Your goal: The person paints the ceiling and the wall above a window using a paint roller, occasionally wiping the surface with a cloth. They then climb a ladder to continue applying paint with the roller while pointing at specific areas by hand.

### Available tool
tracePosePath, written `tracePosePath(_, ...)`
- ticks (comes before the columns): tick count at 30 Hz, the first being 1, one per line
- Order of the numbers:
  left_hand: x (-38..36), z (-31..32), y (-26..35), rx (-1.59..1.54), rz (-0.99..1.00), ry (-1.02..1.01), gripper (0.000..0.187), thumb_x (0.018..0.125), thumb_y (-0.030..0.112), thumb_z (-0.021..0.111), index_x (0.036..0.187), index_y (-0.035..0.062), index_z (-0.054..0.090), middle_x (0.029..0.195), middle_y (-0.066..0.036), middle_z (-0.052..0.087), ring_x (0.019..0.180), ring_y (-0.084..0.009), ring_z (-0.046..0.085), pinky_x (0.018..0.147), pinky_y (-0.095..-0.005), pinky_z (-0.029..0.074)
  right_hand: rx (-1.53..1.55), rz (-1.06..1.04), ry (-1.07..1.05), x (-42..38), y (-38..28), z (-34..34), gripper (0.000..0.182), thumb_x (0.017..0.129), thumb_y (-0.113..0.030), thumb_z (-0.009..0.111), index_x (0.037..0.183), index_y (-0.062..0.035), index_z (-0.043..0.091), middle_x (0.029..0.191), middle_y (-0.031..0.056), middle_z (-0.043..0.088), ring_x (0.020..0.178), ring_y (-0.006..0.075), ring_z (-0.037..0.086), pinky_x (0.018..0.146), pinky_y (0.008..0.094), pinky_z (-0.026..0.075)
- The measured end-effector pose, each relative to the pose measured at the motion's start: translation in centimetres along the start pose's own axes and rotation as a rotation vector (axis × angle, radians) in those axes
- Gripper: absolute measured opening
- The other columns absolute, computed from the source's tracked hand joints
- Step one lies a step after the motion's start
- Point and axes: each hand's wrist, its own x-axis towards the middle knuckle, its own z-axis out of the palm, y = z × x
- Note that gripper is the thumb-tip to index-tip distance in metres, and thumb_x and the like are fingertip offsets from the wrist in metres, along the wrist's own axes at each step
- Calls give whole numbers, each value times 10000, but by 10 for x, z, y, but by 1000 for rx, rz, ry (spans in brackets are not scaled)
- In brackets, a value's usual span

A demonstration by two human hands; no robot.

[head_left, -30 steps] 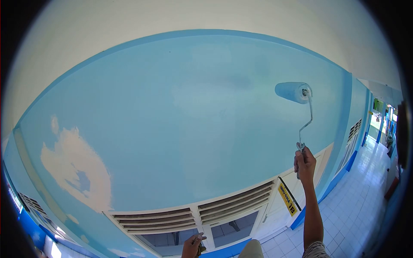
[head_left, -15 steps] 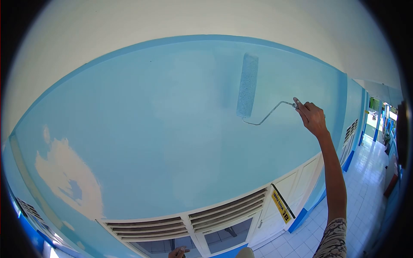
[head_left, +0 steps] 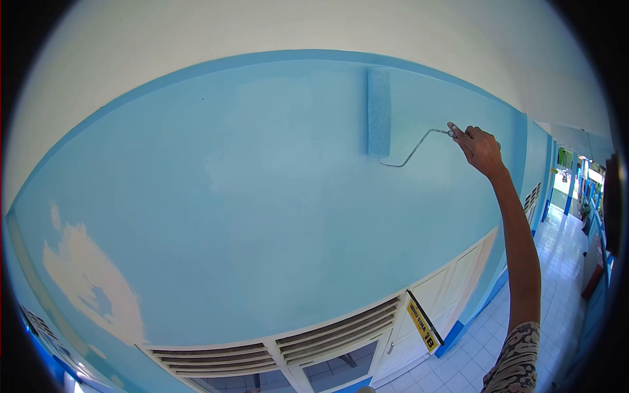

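Observation:
My right hand (head_left: 481,150) is raised high at the right, its fingers closed round the handle of a paint roller. From the hand, the roller's bent wire frame (head_left: 413,154) runs left to a long sleeve coated in light-blue paint (head_left: 379,112). That sleeve stands nearly upright against the blue wall (head_left: 275,196), its upper end close to the darker blue band along the top. Most of the handle is hidden inside my hand. My left hand cannot be made out in the current view.
Below the painted area are louvred vents (head_left: 341,327), windows and a white door (head_left: 419,327). A yellow-and-black sign (head_left: 424,322) juts out by the door. A pale unpainted patch (head_left: 92,275) shows at lower left. At right runs a tiled corridor (head_left: 557,262).
My right hand and the roller have moved up the wall, bringing the sleeve nearer the top band. My left hand, seen at the bottom edge before, has dropped out of sight.

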Motion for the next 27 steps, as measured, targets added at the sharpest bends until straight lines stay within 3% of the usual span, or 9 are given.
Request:
tracePosePath(4,7,8,0,-43,30,18,255,1002,295,580,972,87,724,497,-9,485,349,-84,417,313,-268,303,5,-7,-20,10,5,-2,363,981,-271,627,1338,-207,644,750,79,627,628,176,573,525,315,505)
tracePosePath(6,2,9,9,48,-15,-90,271,1011,317,577,982,92,725,494,-5,475,341,-89,412,312,-269,304,6,-31,-6,17,6,-3,354,985,-269,621,1332,-206,648,752,80,633,621,173,574,519,315,506)
tracePosePath(11,16,11,-20,60,9,-104,313,1018,366,573,988,94,725,514,-28,521,339,-94,414,311,-269,310,32,-69,26,36,-8,-21,341,997,-268,604,1329,-205,648,750,75,647,591,165,571,498,308,504)
tracePosePath(14,11,16,-17,100,40,-94,311,1023,360,569,993,93,727,533,-43,552,346,-97,427,316,-265,317,117,-77,73,54,-25,-30,291,984,-252,622,1240,-138,700,712,65,609,571,176,548,495,321,473)
tracePosePath(16,10,13,-15,122,80,-104,299,1025,345,569,997,93,728,542,-49,565,350,-98,436,318,-261,319,125,-104,63,64,-35,-28,359,1004,-276,593,1356,-214,626,700,55,623,530,171,550,476,300,484)
tracePosePath(22,23,6,-32,58,18,-62,260,1021,296,584,1004,79,726,532,-51,554,362,-106,466,324,-265,341,201,-104,65,92,-72,-35,361,1005,-265,593,1362,-220,624,686,58,616,513,181,543,473,321,473)
tracePosePath(27,26,3,-38,101,22,-50,302,1015,326,590,1015,58,729,510,-52,540,345,-107,446,316,-264,324,210,-154,68,86,-60,-30,361,1008,-260,586,1364,-210,622,694,62,628,521,183,549,485,319,478)
